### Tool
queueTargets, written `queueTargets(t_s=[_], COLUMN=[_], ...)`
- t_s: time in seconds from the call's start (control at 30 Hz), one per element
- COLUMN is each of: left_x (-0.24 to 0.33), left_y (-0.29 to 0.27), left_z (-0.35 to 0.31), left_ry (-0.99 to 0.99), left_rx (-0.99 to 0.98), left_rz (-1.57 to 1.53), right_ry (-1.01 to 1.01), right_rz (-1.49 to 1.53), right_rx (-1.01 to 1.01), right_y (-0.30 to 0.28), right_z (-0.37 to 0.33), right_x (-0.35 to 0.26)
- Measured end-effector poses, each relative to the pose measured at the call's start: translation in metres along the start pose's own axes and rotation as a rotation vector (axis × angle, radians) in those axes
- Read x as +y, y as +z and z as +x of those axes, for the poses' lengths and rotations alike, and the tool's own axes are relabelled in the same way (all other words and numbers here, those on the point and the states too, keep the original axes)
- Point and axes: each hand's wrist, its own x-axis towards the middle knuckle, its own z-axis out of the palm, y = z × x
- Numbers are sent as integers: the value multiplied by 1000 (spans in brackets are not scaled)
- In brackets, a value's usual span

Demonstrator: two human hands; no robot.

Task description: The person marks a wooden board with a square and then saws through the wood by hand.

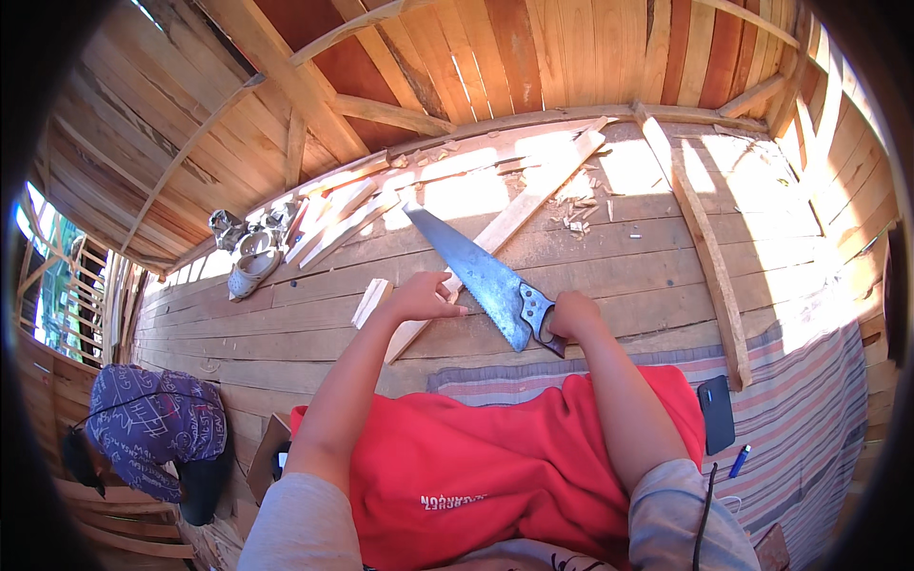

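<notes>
Plank floor (314,328), sunlit toward its far edge, where a board wall (514,67) rises. Right hand (574,316) closed round the handle of a handsaw (466,262); blade slants away toward the floor's far edge, tip leftward, toothed edge on the left. Blade crosses over a long pale board (538,198), which runs diagonally from near the far edge back toward the person. Left hand (419,297) at the board's near part, left of the blade: fingers bent, thumb held apart from them; cannot tell whether it has hold of the wood. Short wood offcut (369,303) on the floor just left of that hand. Chips (576,211) scattered right of the board. Toward the floor's far left, pale shoes (253,265) beside wood strips (328,224). On the right, a long timber (709,257) reaches the far edge of a striped mat (800,409); phone (716,415) and blue pen (740,462) near the person's red cloth (495,457). Another person (157,428), patterned purple shirt, low at the left.
</notes>
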Motion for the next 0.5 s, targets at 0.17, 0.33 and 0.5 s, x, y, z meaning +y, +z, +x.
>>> queueTargets(t_s=[0.17, 0.33, 0.5], left_x=[62, 30, -56], left_y=[-74, -110, -29], left_z=[29, 41, 21], left_ry=[174, 125, -130], left_rx=[766, 818, 629], left_rz=[-537, -420, -73], right_ry=[2, 14, 68], right_rz=[34, 68, 106], right_rx=[16, 83, 108], right_y=[0, 4, 3], right_z=[1, 1, -1], right_x=[5, 6, 6])
